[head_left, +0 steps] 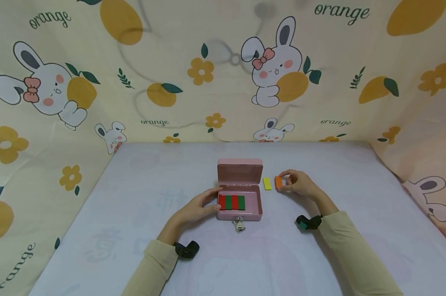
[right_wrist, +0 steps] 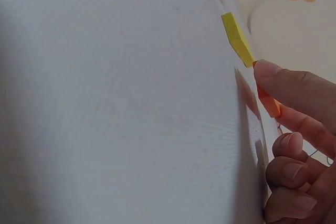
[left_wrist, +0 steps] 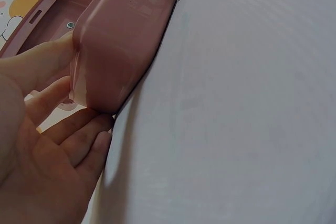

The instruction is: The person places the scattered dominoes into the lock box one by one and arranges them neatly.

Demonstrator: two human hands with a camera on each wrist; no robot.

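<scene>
A small pink metal cash box (head_left: 254,216) stands on the table with its lid (head_left: 240,174) raised. Red and green blocks (head_left: 235,202) lie side by side in the left part of it, alternating in colour. My left hand (head_left: 195,207) holds the box at its left side, thumb at the rim and fingers along the wall (left_wrist: 113,85). To the right of the box, my right hand (head_left: 300,183) pinches an orange block (right_wrist: 270,104) between thumb and index finger. A yellow block (head_left: 267,183) lies between the box and the orange block.
Keys (head_left: 239,225) hang at the lock on the box's front. The table has a pale cover (head_left: 134,197). Behind and along the sides rises a cloth (head_left: 215,94) printed with rabbits and oranges. Dark wrist cameras (head_left: 187,249) are strapped on both arms.
</scene>
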